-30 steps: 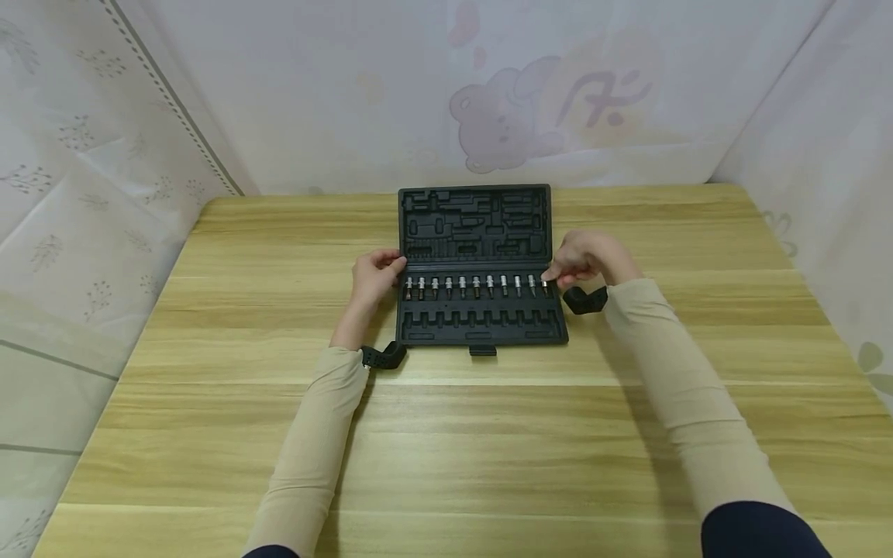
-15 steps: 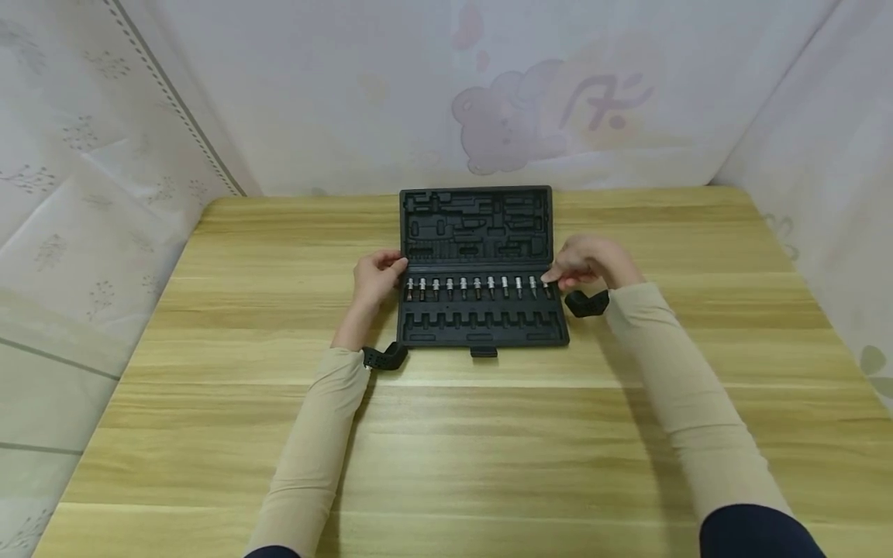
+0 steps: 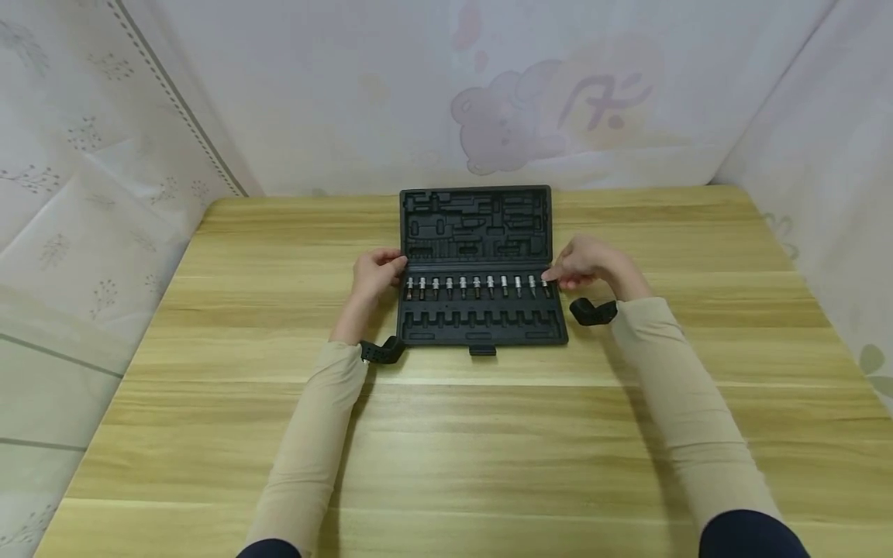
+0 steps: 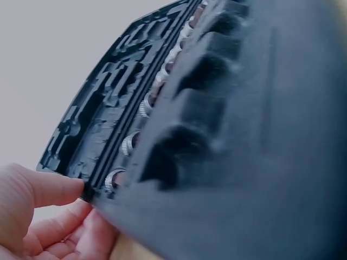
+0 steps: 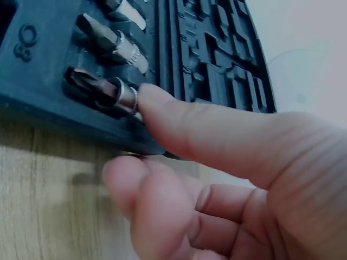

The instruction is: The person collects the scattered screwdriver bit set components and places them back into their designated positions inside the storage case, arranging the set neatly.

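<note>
A black plastic case [image 3: 481, 338] lies unfolded on the table, its moulded lid [image 3: 477, 225] laid back toward the wall. One row of silver bit sockets [image 3: 477, 285] fills its slots. My left hand [image 3: 375, 273] grips the case's left edge by the hinge, thumb on top and fingers beneath, as the left wrist view shows. At the other end, my right hand [image 3: 586, 263] rests its thumb [image 5: 179, 122] on the collar of the last bit socket [image 5: 103, 92], which has a cross-shaped tip. Its other fingers are loosely bent beside and below the case's side.
The wooden table [image 3: 481, 449] spreads around the case. A black latch [image 3: 483, 351] juts from the case's front edge. Patterned white cloth [image 3: 349, 101] hangs behind and at both sides. Each wrist wears a black camera mount [image 3: 593, 311].
My right wrist has shifted slightly right and toward me, while its thumb stays at the last bit socket. My left hand and the case have barely moved.
</note>
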Demonstrator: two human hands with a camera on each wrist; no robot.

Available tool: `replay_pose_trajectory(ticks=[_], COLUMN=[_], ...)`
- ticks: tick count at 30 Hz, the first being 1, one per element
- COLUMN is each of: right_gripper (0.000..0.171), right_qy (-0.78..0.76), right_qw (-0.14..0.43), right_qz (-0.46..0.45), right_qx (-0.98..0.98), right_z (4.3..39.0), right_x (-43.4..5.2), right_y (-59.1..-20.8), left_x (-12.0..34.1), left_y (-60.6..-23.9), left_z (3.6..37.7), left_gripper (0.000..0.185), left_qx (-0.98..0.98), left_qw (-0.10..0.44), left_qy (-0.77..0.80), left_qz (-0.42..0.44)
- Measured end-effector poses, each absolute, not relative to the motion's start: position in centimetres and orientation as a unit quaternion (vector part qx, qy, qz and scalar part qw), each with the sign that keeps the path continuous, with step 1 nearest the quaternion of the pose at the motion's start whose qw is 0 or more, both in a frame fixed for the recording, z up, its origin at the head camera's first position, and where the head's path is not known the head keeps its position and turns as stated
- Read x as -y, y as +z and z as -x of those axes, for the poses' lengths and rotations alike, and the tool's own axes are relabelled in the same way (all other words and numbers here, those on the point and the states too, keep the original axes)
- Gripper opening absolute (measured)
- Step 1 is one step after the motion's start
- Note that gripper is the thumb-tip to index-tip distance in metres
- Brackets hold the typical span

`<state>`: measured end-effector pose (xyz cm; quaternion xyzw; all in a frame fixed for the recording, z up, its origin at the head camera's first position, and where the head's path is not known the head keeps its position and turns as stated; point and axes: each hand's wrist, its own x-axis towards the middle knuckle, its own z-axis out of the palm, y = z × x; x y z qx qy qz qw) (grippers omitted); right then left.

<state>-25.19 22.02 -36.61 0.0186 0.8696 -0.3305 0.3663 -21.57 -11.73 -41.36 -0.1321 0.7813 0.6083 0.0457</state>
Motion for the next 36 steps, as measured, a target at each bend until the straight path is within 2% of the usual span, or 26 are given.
replay_pose_trajectory(ticks=[4,11,24,36], right_gripper=[0.035,0.055,0.053,0.049], right_qy=[-0.349,-0.424,-0.506,-0.521], right_qw=[0.329,0.185,0.154,0.139], right_qz=[-0.021,-0.024,-0.075,-0.059], right_qx=[-0.877,-0.886,-0.845,-0.84], right_z=[25.2,25.8,27.4,27.6], right_x=[-22.4,-22.1,-21.5,-21.3], right_y=[-36.2,-36.1,-36.9,-37.2], left_x=[11.9,12.1,11.5,11.5], left_y=[-40.7,-39.1,-38.2,-38.3], left_z=[21.9,22.8,26.1,26.7], left_gripper=[0.031,0.032,0.037,0.038], left_qx=[-0.778,-0.772,-0.712,-0.696], left_qw=[0.062,0.048,0.081,0.078], left_qy=[0.61,0.618,0.678,0.692], left_qz=[0.134,0.138,0.162,0.175])
